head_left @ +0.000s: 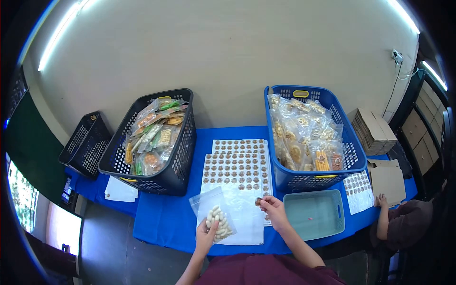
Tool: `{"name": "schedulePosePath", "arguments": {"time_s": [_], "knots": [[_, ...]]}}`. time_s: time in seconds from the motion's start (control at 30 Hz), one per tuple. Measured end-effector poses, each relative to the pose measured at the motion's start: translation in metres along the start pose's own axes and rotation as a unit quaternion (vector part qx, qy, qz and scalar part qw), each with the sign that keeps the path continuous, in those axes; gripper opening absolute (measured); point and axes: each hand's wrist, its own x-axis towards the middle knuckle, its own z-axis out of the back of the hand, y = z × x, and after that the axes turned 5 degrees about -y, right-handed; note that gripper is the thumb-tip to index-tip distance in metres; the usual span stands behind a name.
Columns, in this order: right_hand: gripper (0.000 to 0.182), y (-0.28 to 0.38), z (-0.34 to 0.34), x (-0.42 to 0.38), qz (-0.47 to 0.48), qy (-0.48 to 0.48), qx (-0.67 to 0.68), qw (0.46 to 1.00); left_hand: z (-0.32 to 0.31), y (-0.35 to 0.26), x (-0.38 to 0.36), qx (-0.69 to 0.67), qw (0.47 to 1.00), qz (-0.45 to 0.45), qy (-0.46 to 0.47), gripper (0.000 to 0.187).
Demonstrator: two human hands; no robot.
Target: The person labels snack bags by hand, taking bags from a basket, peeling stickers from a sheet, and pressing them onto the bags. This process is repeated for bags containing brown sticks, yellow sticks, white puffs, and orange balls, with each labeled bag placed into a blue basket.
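My left hand point(205, 236) is closed on the lower side of a clear plastic bag point(202, 201) of white oval pieces, tilted over the sheets. Pinched between the fingertips of my right hand point(277, 214) is a small round brown sticker point(258, 202). Beneath both hands lie white sticker sheets point(235, 167), with rows of round brown stickers on the upper part and a bare lower part. A pale green plastic tray point(313, 232) sits just right of my right hand.
A black basket point(176, 167) and a blue basket point(317, 184), both full of filled bags, stand on the blue cloth point(159, 216). A smaller black basket point(90, 142) is far left. At right are another sticker sheet point(358, 199), stacked cardboard point(374, 130) and a co-worker's hand point(381, 200) on cardboard.
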Motion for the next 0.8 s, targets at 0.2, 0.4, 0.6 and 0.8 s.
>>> {"name": "schedulePosePath", "arguments": {"time_s": [0.2,0.4,0.6,0.8], "knots": [[0.007,0.053,-0.007,-0.039,0.055,-0.013,0.032,0.998,-0.061,-0.008,0.017,-0.003,0.992,0.006,0.125,0.031],[0.012,0.084,-0.008,-0.053,0.123,-0.013,0.017,0.992,-0.094,-0.009,0.037,0.0,0.975,-0.004,0.223,0.034],[0.014,0.091,-0.018,-0.048,0.234,-0.039,-0.138,0.962,-0.104,-0.025,0.041,-0.006,0.968,0.002,0.252,0.035],[0.028,0.085,-0.027,-0.052,0.239,-0.068,-0.199,0.948,-0.095,-0.024,0.032,0.023,0.969,-0.019,0.246,0.037]]}}
